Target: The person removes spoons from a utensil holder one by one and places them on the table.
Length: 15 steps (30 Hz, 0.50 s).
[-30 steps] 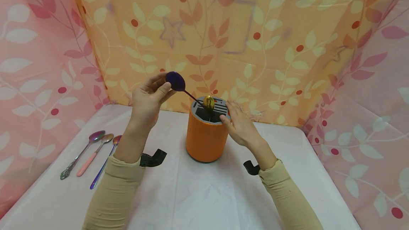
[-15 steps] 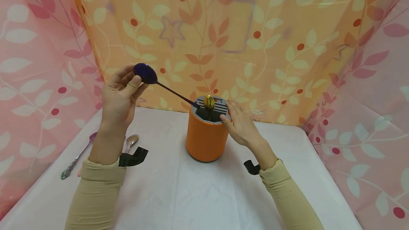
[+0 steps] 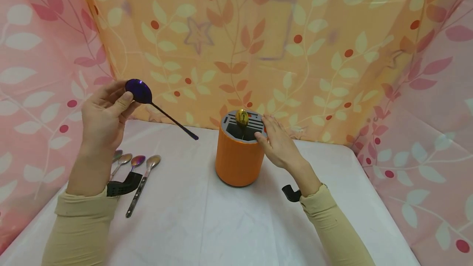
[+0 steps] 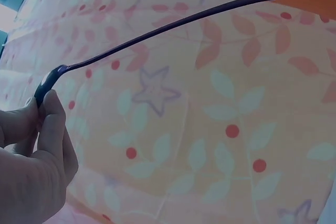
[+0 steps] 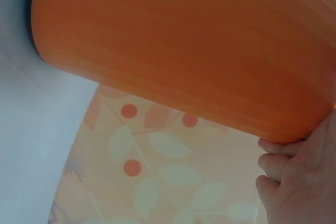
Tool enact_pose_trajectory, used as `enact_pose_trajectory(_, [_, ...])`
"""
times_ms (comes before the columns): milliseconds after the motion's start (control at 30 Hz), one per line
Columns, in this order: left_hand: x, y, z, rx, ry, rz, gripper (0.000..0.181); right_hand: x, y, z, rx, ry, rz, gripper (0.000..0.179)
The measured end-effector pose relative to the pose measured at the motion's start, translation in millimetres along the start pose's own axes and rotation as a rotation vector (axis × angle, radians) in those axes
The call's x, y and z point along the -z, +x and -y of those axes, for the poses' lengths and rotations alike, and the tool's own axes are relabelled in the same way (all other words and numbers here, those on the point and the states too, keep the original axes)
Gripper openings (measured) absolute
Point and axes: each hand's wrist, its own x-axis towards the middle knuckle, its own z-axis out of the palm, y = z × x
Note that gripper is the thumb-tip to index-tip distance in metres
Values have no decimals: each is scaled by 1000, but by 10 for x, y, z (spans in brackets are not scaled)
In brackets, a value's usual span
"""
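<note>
Held up at the left, a dark purple spoon has its bowl pinched between the thumb and fingers of my left hand. Its thin handle slants down to the right, the tip free in the air, apart from the orange cylindrical utensil holder. The left wrist view shows the spoon handle side-on. My right hand rests against the holder's upper right side, thumb at the grey slotted top, fingers lying along the far rim. A gold, rounded spoon bowl sticks up from the top; its lower part is hidden.
On the white-covered table at left lie several spoons: one with a dark riveted handle, a pink-purple one, and others partly behind my left arm. Patterned cloth hangs at the back and sides.
My left hand has drawn the purple spoon leftward, its handle tip coming out from the holder's top and away from it. The right hand and holder have stayed put.
</note>
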Motion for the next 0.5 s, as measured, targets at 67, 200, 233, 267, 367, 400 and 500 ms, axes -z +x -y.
enact_pose_trajectory(67, [76,1,-11,49,44,30,29,5,-3,6,-4,1,-1,81])
enact_pose_trajectory(200, [232,-5,-4,175,156,99,27,9,-2,11,-16,0,3,82])
enact_pose_trajectory(233, [271,-6,8,200,192,123,27,9,-1,10,-17,2,4,82])
enact_pose_trajectory(267, [309,-5,22,223,227,148,27,6,0,10,-18,3,6,82])
enact_pose_trajectory(367, [411,2,82,278,355,228,25,5,-1,8,-18,5,5,82])
enact_pose_trajectory(400, [442,6,104,305,405,254,25,4,-1,8,-16,5,4,82])
enact_pose_trajectory(500, [530,23,172,390,570,331,24,1,-5,9,-12,5,4,81])
